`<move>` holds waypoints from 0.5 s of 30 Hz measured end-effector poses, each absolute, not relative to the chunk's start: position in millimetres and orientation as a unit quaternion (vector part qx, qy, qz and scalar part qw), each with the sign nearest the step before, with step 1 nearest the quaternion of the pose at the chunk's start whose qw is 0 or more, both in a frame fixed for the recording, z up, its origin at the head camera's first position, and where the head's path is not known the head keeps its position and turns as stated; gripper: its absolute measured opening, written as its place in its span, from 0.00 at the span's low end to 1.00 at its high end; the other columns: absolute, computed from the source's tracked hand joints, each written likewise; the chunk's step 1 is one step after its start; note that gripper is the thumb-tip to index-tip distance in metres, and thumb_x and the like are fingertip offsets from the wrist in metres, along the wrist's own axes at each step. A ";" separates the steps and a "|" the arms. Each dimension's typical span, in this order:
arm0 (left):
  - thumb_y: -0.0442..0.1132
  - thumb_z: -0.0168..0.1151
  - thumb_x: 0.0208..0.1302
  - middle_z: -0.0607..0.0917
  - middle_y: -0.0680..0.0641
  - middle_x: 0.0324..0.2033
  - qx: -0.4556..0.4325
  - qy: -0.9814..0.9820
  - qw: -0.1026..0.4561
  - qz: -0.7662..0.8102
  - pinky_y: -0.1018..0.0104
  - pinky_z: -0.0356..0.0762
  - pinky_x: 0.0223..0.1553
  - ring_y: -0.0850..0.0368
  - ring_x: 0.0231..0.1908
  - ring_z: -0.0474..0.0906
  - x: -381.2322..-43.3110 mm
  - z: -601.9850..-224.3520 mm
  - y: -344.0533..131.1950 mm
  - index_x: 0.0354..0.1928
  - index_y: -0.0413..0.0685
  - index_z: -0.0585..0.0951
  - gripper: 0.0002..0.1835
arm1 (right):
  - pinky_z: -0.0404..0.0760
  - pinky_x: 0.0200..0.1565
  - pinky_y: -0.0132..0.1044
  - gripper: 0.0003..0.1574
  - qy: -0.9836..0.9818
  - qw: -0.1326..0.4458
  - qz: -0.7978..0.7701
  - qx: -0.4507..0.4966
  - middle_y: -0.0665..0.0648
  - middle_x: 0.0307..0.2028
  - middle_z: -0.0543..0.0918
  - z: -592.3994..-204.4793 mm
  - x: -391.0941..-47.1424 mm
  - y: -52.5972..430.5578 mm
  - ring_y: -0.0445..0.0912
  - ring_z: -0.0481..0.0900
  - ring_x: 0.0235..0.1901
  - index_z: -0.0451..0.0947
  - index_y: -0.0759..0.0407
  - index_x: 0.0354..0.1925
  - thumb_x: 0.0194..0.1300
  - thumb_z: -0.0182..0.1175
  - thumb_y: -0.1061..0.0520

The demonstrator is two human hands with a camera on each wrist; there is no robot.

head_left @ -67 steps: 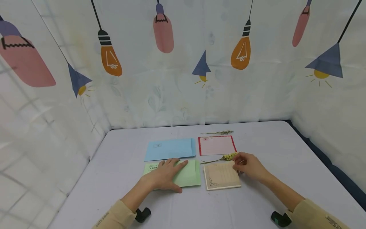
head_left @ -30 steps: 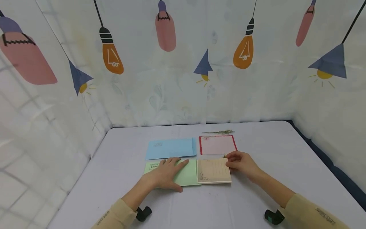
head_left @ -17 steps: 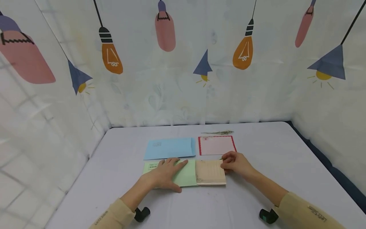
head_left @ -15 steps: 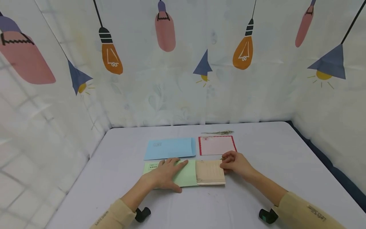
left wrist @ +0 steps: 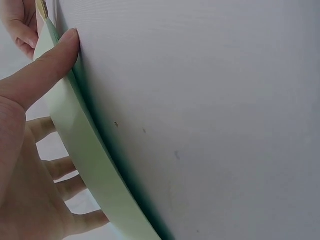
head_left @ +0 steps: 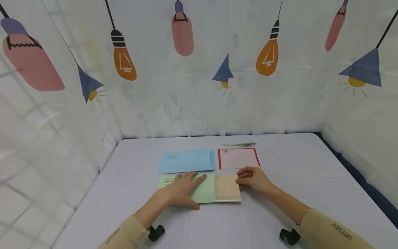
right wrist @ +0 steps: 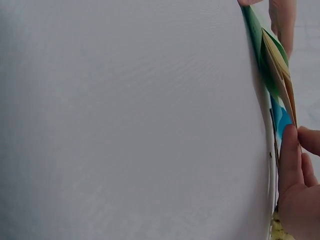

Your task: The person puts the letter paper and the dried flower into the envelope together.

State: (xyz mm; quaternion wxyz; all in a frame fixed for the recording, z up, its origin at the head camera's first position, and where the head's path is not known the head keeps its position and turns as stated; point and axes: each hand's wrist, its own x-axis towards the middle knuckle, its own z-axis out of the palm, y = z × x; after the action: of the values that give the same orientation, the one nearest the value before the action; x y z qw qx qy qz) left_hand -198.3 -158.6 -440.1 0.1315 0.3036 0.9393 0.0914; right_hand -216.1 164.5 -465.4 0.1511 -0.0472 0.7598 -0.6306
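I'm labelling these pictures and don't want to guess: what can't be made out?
Head view: the beige lined paper, its left part hidden inside the green envelope.
Head view: the envelope's middle, covered by the left hand.
Head view: print on the blue envelope, too small to read.
Right wrist view: the yellow flower sprig, cut off by the bottom edge.

Head view: diffuse, moderate light; curtain (head_left: 192,117) palest at far left; soft shadows on the tabletop (head_left: 217,224) beneath the forearms (head_left: 152,209). Lamp prints (head_left: 34,62) stretch toward the side edges. Wrist views: dimmer, greyer; the left darkens toward its right edge, the right toward its left. Left wrist: deep shadow along the green envelope (left wrist: 85,137).
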 end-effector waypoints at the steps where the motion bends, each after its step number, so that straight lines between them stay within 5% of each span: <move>1: 0.64 0.77 0.53 0.64 0.40 0.73 0.304 0.939 0.132 0.092 0.32 0.56 0.67 0.40 0.72 0.59 -198.3 -440.5 -158.5 0.81 0.57 0.60 0.57 | 0.86 0.43 0.40 0.25 0.757 0.154 -0.634 -0.048 0.60 0.39 0.85 -464.8 -215.3 164.0 0.48 0.86 0.36 0.75 0.75 0.53 0.63 0.71 0.64; 15: 0.64 0.78 0.52 0.66 0.40 0.70 0.313 0.938 0.121 0.088 0.34 0.60 0.66 0.41 0.69 0.62 -197.9 -439.2 -157.2 0.80 0.56 0.62 0.56 | 0.86 0.45 0.38 0.25 0.750 0.163 -0.639 -0.044 0.60 0.40 0.85 -469.2 -212.7 156.5 0.49 0.85 0.38 0.73 0.73 0.54 0.65 0.71 0.62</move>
State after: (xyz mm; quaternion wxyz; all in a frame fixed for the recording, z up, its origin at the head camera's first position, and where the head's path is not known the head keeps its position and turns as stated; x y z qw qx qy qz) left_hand -197.9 -157.2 -439.2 0.1207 0.3129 0.9379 0.0884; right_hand -212.7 156.5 -469.2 0.1633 -0.0445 0.7504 -0.6390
